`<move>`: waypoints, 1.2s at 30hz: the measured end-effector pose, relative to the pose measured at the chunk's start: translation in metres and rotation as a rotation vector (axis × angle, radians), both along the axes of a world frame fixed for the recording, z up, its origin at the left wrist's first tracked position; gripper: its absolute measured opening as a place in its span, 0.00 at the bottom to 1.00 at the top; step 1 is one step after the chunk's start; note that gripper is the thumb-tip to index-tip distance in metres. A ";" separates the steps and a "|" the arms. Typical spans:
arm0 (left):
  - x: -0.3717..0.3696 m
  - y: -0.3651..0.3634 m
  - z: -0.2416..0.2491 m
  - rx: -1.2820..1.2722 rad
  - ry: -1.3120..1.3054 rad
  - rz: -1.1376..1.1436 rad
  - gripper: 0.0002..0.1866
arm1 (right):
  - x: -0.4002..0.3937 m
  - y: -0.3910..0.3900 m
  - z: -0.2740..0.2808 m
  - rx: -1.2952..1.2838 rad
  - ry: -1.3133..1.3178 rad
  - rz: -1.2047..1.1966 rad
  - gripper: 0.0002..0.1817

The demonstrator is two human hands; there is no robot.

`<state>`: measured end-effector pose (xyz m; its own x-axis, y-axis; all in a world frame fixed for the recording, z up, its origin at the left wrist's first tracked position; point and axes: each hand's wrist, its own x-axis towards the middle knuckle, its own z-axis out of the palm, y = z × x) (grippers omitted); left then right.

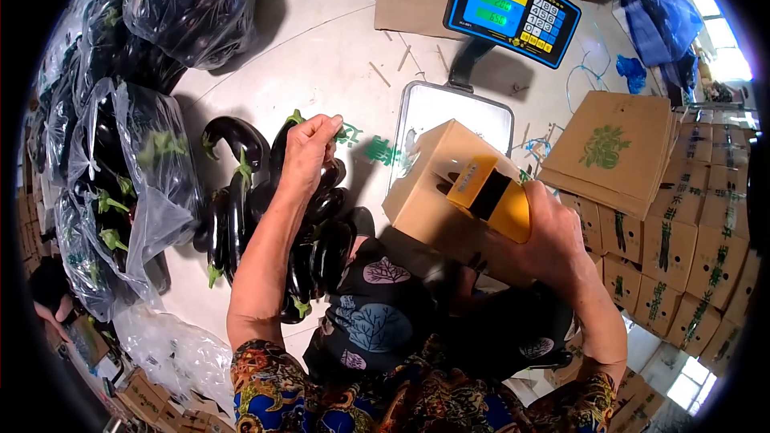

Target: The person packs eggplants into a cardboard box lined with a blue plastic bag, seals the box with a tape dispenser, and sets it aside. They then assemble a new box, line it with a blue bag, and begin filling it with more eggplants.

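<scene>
My right hand (pixel 553 228) is wrapped round a yellow tape dispenser (pixel 507 207) with a black band, held over a cardboard box (pixel 425 168). The box sits partly over the pale platform of a scale (pixel 457 104). My left hand (pixel 311 148) is closed in a pinch on the end of clear packing tape (pixel 382 151) with green print, which stretches across the gap towards the dispenser. Under and around my left forearm lie several dark glossy eggplants (pixel 238 208) with green stems on the floor. The dispenser hides part of the box.
Clear bags of eggplants (pixel 144 168) stand along the left. The scale's display (pixel 513 8) rises behind the platform. At right are flattened cardboard sheets (pixel 605 152) and stacked, taped boxes (pixel 670 248). A plastic sheet (pixel 176 353) lies at lower left, and a blue bag (pixel 658 16) at upper right.
</scene>
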<state>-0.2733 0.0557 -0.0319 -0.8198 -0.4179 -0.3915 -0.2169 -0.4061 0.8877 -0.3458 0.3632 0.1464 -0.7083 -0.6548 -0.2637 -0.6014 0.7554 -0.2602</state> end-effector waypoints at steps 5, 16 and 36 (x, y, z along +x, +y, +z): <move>-0.003 0.009 -0.038 -0.036 0.021 -0.019 0.19 | -0.003 -0.009 -0.006 0.096 0.004 0.008 0.29; -0.011 0.063 -0.118 -0.121 -0.126 -0.088 0.20 | -0.005 -0.025 -0.020 0.080 0.023 0.017 0.26; -0.026 0.099 -0.135 -0.898 0.069 -0.301 0.14 | -0.005 -0.004 -0.039 -0.093 0.051 -0.038 0.31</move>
